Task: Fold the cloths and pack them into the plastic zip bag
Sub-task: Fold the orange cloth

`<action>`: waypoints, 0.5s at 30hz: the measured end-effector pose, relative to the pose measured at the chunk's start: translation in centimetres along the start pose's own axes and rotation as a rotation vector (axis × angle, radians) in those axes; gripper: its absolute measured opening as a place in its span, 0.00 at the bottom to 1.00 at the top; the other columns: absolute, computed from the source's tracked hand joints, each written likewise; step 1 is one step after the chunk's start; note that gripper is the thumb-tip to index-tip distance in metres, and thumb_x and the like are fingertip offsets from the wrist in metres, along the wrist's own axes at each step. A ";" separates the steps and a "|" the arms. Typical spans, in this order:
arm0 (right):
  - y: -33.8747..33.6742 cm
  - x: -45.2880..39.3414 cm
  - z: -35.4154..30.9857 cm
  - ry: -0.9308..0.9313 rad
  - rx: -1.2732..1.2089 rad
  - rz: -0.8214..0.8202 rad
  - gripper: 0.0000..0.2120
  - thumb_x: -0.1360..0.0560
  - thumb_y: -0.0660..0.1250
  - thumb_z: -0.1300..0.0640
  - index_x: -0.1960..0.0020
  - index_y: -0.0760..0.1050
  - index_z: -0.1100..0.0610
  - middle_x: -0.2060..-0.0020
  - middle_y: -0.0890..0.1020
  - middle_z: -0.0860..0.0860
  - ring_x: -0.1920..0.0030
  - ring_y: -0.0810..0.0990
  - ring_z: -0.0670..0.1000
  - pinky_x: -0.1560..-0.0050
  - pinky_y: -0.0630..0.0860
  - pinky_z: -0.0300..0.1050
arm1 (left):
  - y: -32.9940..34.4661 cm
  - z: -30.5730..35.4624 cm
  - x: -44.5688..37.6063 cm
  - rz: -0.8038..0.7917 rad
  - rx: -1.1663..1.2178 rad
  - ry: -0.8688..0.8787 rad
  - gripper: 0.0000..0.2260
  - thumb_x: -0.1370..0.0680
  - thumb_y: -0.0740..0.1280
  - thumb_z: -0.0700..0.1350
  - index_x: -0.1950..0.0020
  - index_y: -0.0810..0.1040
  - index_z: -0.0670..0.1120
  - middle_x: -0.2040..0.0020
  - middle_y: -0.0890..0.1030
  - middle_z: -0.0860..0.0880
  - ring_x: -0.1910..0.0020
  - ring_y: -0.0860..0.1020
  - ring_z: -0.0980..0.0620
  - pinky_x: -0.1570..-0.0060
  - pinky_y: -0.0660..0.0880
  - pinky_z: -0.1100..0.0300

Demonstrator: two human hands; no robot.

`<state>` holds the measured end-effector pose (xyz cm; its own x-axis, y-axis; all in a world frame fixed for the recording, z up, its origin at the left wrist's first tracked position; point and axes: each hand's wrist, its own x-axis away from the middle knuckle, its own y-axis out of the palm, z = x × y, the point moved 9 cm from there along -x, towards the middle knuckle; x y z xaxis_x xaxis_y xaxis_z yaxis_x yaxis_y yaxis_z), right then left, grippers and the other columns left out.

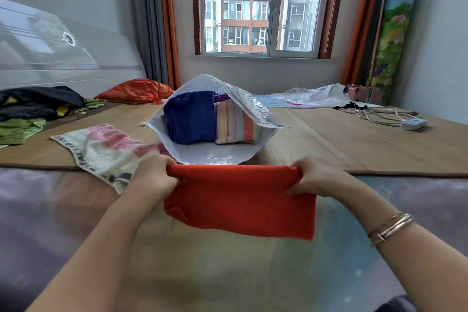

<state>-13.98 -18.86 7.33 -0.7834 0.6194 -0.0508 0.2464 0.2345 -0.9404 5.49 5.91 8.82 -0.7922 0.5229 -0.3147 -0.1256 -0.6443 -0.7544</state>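
Red cloth (240, 200) hangs folded between your left hand (154, 175) and right hand (314, 176), each grip pinching an end of the fold so it stays taut and square. You hold it just before the zip bag (215, 154), which lies on the bed with its mouth gaping toward you, blue cloth (190, 116) and striped cloth (234, 125) already inside

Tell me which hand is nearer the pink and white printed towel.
Left. The left hand grips the red cloth right at the edge of the pink and white printed towel; the right hand grips the cloth's far corner, well away.
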 end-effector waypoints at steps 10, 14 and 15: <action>-1.2 0.6 1.2 -0.048 -1.005 0.083 0.12 0.30 0.75 0.60 0.47 0.81 0.57 0.51 0.85 0.53 0.51 0.82 0.50 0.56 0.76 0.39 | -0.5 -2.2 0.4 -0.014 0.727 -0.156 0.07 0.26 0.73 0.46 0.50 0.79 0.49 0.50 0.82 0.48 0.52 0.79 0.50 0.57 0.74 0.58; -1.7 -0.1 1.5 0.037 -0.782 0.321 0.10 0.27 0.72 0.54 0.47 0.80 0.57 0.53 0.84 0.52 0.53 0.82 0.51 0.54 0.76 0.44 | -0.4 -1.7 -0.1 0.183 0.364 -0.111 0.13 0.22 0.67 0.49 0.43 0.77 0.41 0.46 0.81 0.43 0.46 0.79 0.43 0.50 0.71 0.56; -2.4 -0.1 1.1 0.026 -0.646 0.403 0.11 0.26 0.71 0.53 0.46 0.80 0.58 0.52 0.84 0.53 0.50 0.81 0.53 0.52 0.74 0.45 | -0.4 -0.9 0.2 0.213 0.288 -0.083 0.14 0.21 0.65 0.49 0.41 0.76 0.40 0.45 0.80 0.42 0.44 0.78 0.41 0.49 0.69 0.56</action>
<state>-15.16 -20.31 9.18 -0.5500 0.7659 -0.3331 0.8019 0.3729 -0.4667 5.88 6.77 8.55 -0.8629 0.3205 -0.3907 -0.1058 -0.8706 -0.4804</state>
